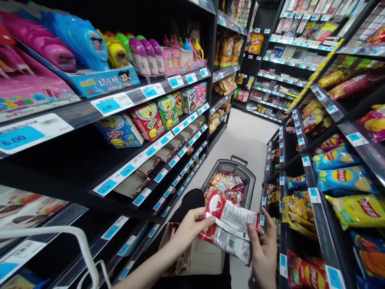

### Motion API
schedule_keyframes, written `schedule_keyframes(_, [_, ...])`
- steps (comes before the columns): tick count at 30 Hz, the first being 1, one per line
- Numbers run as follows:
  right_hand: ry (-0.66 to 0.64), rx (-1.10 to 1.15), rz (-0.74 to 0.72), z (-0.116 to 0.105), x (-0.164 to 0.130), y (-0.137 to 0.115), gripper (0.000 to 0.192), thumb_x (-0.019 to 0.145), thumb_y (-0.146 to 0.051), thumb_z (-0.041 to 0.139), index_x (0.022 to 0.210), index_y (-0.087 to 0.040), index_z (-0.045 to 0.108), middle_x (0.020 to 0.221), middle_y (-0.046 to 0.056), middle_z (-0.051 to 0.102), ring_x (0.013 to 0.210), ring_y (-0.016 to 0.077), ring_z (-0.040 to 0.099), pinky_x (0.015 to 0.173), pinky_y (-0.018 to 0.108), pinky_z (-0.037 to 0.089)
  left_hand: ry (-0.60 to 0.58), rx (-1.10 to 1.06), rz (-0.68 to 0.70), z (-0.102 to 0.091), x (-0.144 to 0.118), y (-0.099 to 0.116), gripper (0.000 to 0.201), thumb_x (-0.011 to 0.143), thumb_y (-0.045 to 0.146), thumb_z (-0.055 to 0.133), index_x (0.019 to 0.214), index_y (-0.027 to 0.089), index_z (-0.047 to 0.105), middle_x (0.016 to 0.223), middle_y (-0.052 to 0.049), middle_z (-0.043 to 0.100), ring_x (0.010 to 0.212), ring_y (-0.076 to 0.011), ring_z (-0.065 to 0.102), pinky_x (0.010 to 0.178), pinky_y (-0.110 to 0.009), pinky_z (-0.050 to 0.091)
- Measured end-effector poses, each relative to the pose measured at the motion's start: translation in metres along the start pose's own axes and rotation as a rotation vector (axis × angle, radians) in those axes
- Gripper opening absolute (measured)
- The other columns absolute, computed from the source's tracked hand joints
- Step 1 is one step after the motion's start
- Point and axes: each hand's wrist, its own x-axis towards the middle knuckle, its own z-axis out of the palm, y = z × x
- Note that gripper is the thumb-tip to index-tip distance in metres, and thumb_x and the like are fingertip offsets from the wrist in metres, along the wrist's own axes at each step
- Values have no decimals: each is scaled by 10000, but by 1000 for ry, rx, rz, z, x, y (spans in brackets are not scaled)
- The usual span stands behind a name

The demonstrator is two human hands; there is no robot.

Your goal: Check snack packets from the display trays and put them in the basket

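1. Pinching the near-left end of a red and silver packet (228, 228), our left hand (192, 224) lays its thumb across the face, the fingers tucked behind.
2. Our right hand (264, 249) grips the opposite end, thumb on the silver face and fingers curled round behind the edge.
3. We have the packet stretched between both hands, in front of us and above an open carton (207, 257).
4. Its long axis runs from left hand to right, sloping down to the right in our view; a pale seam follows that same line.
5. The red end with the round emblem points left, the crimped end points right, and the printed face with its barcode is turned up towards us.
6. Just beyond the packet, we see a grey basket (250, 192) on the floor with many small packets (222, 182) heaped inside.
7. Further out, to our left, cartoon-printed boxes (147, 120) stand on a shelf; to our right, snack bags (345, 180) lie in sloping racks.
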Motion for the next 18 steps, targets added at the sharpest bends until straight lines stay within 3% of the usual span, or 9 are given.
schedule_keyframes(2, [4,-33,-14,-2,1,-5,485,851,-460,621,1263,-227,514,1066,103,699,895,232,697,713,308,559,-27,-16,25,-5,-1,5,395,630,354,840,898,127,660,777,-45,737,758,-212,673,731,-299,501])
schedule_keyframes(4, [-31,-54,-66,-4,-1,-9,361,826,-469,651,1091,-227,603,1036,79,703,917,221,683,739,285,544,-58,-76,56,-6,-5,9,633,630,303,846,1190,197,569,889,-41,741,770,-202,683,756,-320,513])
schedule_keyframes(6, [-139,-8,-65,-7,-5,-12,414,765,-480,713,1084,-235,615,1071,81,711,962,239,681,767,291,544,-96,-103,90,-6,-8,12,833,631,247,843,1363,269,445,1033,-56,726,852,-210,689,815,-344,512])
schedule_keyframes(7, [-206,34,-36,-10,-8,-13,487,728,-479,748,1131,-243,609,1112,88,710,979,254,684,779,307,550,-108,-83,105,-6,-10,14,822,630,222,839,1363,274,470,1093,-65,712,911,-216,682,851,-342,502])
schedule_keyframes(9, [-290,100,26,-16,-11,-15,585,677,-462,793,1197,-265,612,1195,91,694,1030,277,677,819,342,553,-112,26,127,-8,-11,17,631,621,182,830,1221,238,642,1139,-74,706,982,-231,663,872,-314,490])
schedule_keyframes(11, [-251,52,15,-23,-12,-17,517,666,-448,806,1137,-274,684,1178,80,709,1044,276,671,844,346,545,-81,195,148,-10,-12,20,426,605,147,820,1023,205,761,1071,-75,740,957,-236,666,854,-296,489])
schedule_keyframes(15, [-82,-158,-192,-27,-10,-21,265,641,-476,819,779,-251,793,800,67,769,755,243,689,705,316,531,31,408,241,-7,-10,24,145,615,155,792,755,188,806,763,-61,778,727,-215,679,724,-284,500])
schedule_keyframes(17, [-52,-182,-244,-24,-10,-24,276,679,-511,779,666,-236,767,667,48,727,628,207,644,610,287,492,70,468,305,-2,-12,25,25,663,190,765,644,182,779,668,-50,755,644,-191,653,663,-268,484])
schedule_keyframes(18, [-36,-196,-247,-21,-10,-26,305,709,-522,749,643,-225,746,634,38,701,593,189,617,574,271,467,84,501,332,1,-13,26,82,690,203,747,612,181,760,648,-44,744,624,-180,639,648,-261,474])
